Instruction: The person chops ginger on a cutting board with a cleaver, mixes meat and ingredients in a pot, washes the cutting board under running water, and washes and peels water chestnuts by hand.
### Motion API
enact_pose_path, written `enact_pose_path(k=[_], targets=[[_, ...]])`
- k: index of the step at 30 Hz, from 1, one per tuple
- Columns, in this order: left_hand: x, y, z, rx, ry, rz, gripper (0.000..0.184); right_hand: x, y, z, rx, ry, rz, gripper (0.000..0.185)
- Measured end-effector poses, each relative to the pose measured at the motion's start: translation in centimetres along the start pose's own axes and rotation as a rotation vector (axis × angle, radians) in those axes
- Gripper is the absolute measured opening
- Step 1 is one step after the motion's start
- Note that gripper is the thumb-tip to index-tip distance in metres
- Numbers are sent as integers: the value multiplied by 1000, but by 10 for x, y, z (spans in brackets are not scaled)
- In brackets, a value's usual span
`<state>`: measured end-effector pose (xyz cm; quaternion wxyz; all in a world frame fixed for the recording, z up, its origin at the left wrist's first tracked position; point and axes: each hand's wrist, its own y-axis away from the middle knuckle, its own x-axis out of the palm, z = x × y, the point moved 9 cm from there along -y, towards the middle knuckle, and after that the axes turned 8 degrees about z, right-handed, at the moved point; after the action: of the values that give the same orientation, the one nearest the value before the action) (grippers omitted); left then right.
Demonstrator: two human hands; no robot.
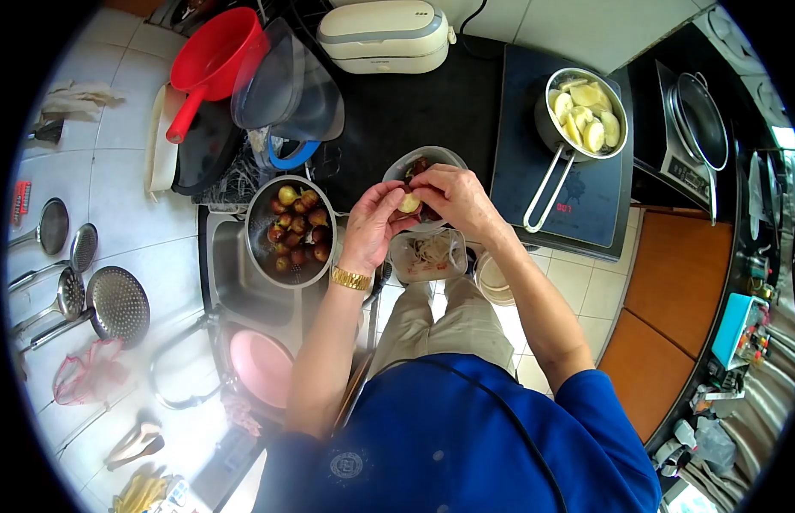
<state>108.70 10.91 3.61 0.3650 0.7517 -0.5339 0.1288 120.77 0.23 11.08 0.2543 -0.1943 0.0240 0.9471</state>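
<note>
My left hand (371, 224), with a gold watch at the wrist, closes around a pale yellow chestnut-like nut (409, 203). The fingers of my right hand (459, 200) pinch at the same nut from the other side, partly hiding it. Just beyond and beneath both hands is a grey bowl (453, 157) with dark brown pieces inside. Left of my left hand, a metal colander (253, 244) over the sink holds several glossy reddish-brown nuts (297, 221). Below the hands stands a clear container (453, 263) with scraps in it.
At the right, a pot (550, 135) of pale yellow pieces rests on an induction cooktop (521, 111), its handle towards me. A red pan (214, 53), a clear pitcher (286, 85) and a cream lunch box (385, 38) stand behind. A pink basin (261, 368) lies by the sink.
</note>
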Motion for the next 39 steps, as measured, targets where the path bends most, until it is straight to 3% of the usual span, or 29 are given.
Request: enact_pose_path(k=[6, 13, 16, 21, 24, 30, 36, 39], targets=[[-1, 0, -4, 7, -90, -62, 22, 1, 1, 14, -126, 170, -19, 18], [2, 1, -6, -45, -137, -79, 24, 3, -1, 13, -52, 202, -38, 14], [0, 0, -3, -55, -96, -33, 26, 6, -1, -10, 67, -1, -61, 17], [1, -1, -2, -36, -28, 26, 30, 25, 9, -71, 506, -443, -116, 20], [0, -1, 0, -12, 58, 56, 30, 32, 13, -87, 570, -487, -166, 21], [6, 1, -5, 21, 201, 64, 28, 17, 3, -54, 283, 57, -236, 18], [5, -3, -6, 45, 236, 102, 33, 24, -2, -45, 169, 342, -79, 14], [-4, -5, -4, 39, 82, 23, 34, 14, -2, -38, 145, 289, -116, 14]])
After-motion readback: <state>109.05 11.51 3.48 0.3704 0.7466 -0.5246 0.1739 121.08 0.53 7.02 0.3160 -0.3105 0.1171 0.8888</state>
